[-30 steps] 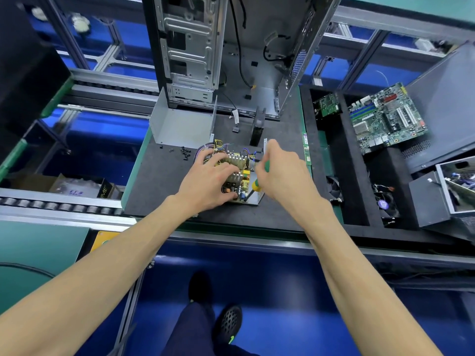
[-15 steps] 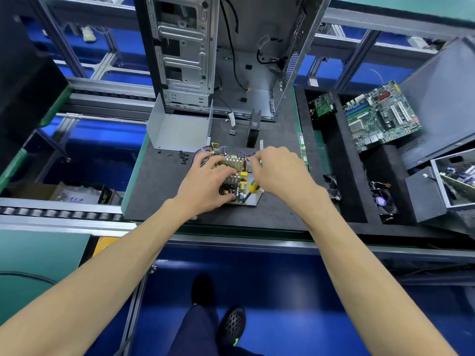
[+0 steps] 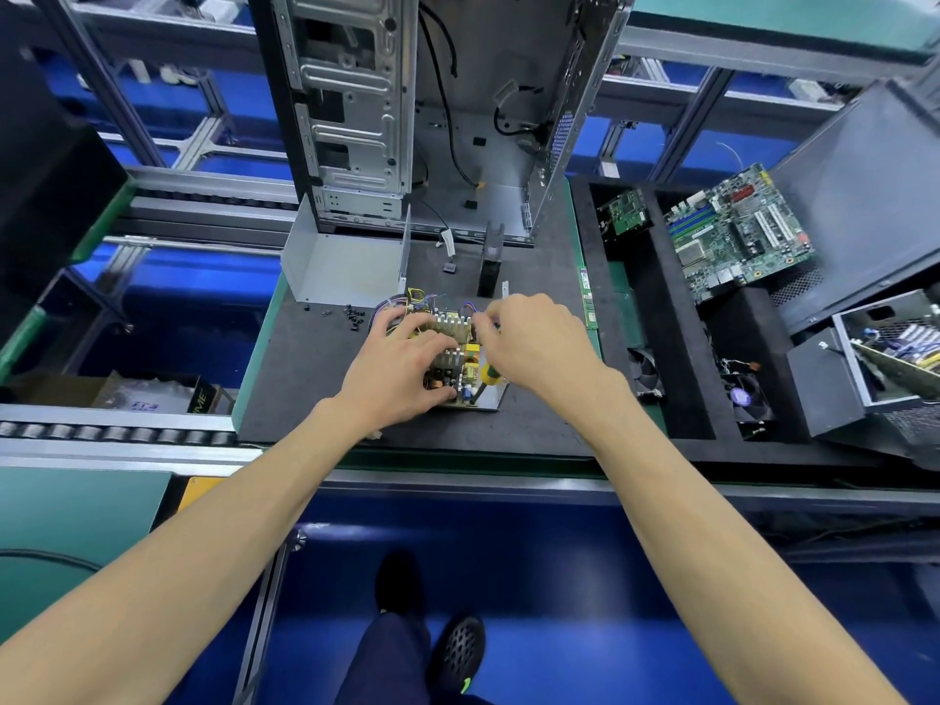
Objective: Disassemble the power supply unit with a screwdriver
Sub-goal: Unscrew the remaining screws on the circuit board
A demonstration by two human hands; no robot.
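Near the front edge of the dark, felt-like worktop (image 3: 305, 379), roughly midway along it, lies the opened power supply unit (image 3: 452, 358): a flat grey metal tray carrying a crowded circuit board with ribbed silver heat sinks, yellow block-shaped parts, a copper-wound coil and a loop of coloured wires at its far left corner. Spread over the board's left half, the left hand (image 3: 402, 368) presses down with curled fingers resting on the components and the thumb hooked at the near edge. Above the board's right side the right hand (image 3: 539, 343) is bent at the wrist, its fingertips drawn together in a pinch at the far edge of the board; what they pinch is too small to tell. Under that palm sits the screwdriver (image 3: 488, 376), showing a rounded green and yellow handle and a dark shank angled down to the tray's near corner; whether the palm grips it cannot be told. Just left of the unit a scatter of small black screws (image 3: 351, 315) lies loose. Behind them, toward the far left corner, stands a bent sheet-metal cover (image 3: 346, 262), smooth and pale grey, open toward the viewer. At the far edge rises a stripped computer case (image 3: 417, 109) of perforated and stamped steel with black cables hanging inside. Beyond the right edge, black foam compartments hold a green motherboard (image 3: 737, 236) and a small fan (image 3: 742, 399).
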